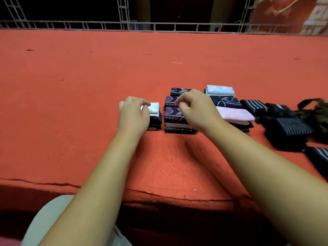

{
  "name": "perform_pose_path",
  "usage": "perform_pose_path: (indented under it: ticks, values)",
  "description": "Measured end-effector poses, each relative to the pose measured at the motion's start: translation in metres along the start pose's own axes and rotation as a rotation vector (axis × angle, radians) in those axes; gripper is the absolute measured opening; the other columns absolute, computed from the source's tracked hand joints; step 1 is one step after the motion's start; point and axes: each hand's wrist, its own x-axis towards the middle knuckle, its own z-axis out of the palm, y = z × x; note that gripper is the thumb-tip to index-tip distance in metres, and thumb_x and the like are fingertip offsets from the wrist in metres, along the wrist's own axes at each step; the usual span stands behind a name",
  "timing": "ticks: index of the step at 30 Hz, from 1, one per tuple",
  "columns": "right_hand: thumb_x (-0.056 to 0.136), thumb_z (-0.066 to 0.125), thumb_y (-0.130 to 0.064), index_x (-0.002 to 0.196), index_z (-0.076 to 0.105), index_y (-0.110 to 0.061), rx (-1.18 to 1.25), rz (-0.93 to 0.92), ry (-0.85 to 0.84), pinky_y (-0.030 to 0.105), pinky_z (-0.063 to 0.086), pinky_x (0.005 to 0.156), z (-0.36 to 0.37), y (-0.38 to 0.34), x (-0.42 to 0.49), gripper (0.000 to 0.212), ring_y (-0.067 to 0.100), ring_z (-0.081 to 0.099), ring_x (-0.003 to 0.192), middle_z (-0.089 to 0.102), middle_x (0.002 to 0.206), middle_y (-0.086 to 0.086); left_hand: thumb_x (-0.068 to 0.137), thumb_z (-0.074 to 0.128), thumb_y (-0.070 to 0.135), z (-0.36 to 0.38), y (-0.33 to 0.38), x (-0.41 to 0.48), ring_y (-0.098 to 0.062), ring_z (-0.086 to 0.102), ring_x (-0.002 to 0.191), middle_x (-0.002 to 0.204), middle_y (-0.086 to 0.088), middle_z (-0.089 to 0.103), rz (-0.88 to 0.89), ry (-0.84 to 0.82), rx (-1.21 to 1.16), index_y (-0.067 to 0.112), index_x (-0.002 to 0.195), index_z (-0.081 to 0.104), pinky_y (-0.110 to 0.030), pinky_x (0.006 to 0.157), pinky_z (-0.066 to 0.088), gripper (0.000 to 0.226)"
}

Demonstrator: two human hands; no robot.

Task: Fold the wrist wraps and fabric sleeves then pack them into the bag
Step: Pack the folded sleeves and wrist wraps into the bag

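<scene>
A small stack topped by a white folded sleeve (154, 109) lies on the red surface (88, 103). My left hand (134, 115) curls over its left end, thumb and fingers pinching the white piece. Just to the right stands a taller stack of dark patterned folded sleeves (173, 118). My right hand (196, 110) hovers over that stack with loosely curled fingers and nothing visibly held. Further right, another pile shows a light blue sleeve (220, 90), a dark patterned one (228, 101) and a pink one (236, 115). Black striped wrist wraps (291, 129) lie beyond, next to a dark bag (318, 112).
The red cloth's front edge (159, 193) runs just past my forearms. A white railing (159, 26) borders the far side. More striped wraps (253, 106) (318, 156) sit at the right edge. My knee in light fabric (46, 221) shows at the bottom left.
</scene>
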Motion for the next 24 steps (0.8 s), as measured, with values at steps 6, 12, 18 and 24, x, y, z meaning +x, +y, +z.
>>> perform_pose_path:
  ticks: [6, 12, 18, 24]
  values:
    - [0.095, 0.059, -0.015, 0.103, 0.082, -0.022, -0.057, 0.105, 0.024, 0.025, 0.038, 0.084, -0.067, 0.041, -0.029, 0.025, 0.020, 0.064, 0.106, 0.074, 0.109, 0.002, 0.098, 0.058, 0.014, 0.016, 0.084, -0.022, -0.013, 0.067, 0.101, 0.100, 0.009, 0.075, -0.016, -0.237, -0.290, 0.028, 0.100, 0.078, -0.027, 0.090, 0.048, 0.024]
    - [0.095, 0.059, -0.017, 0.100, 0.080, -0.028, -0.105, 0.215, 0.089, 0.033, 0.046, 0.089, -0.128, 0.082, -0.058, 0.025, 0.020, 0.062, 0.101, 0.069, 0.099, -0.004, 0.099, 0.058, 0.015, 0.040, 0.166, -0.036, 0.008, 0.064, 0.075, 0.101, 0.012, 0.078, 0.139, -0.494, -0.387, 0.026, 0.100, 0.079, -0.028, 0.072, 0.052, 0.024]
    - [0.095, 0.058, -0.018, 0.100, 0.080, -0.030, -0.130, 0.316, 0.119, 0.030, 0.043, 0.087, -0.181, 0.123, -0.087, 0.026, 0.019, 0.063, 0.102, 0.071, 0.104, -0.003, 0.098, 0.058, 0.014, 0.076, 0.244, -0.043, -0.010, 0.072, 0.095, 0.102, 0.009, 0.078, 0.190, -0.624, -0.400, 0.024, 0.097, 0.080, -0.024, 0.082, 0.058, 0.024]
    - [0.093, 0.058, -0.019, 0.095, 0.080, -0.032, -0.148, 0.474, 0.192, 0.030, 0.043, 0.083, -0.220, 0.185, -0.127, 0.025, 0.018, 0.063, 0.101, 0.066, 0.099, -0.009, 0.095, 0.057, 0.017, 0.136, 0.310, -0.052, -0.015, 0.073, 0.082, 0.086, 0.012, 0.076, 0.262, -0.741, -0.397, 0.028, 0.091, 0.079, -0.036, 0.073, 0.059, 0.025]
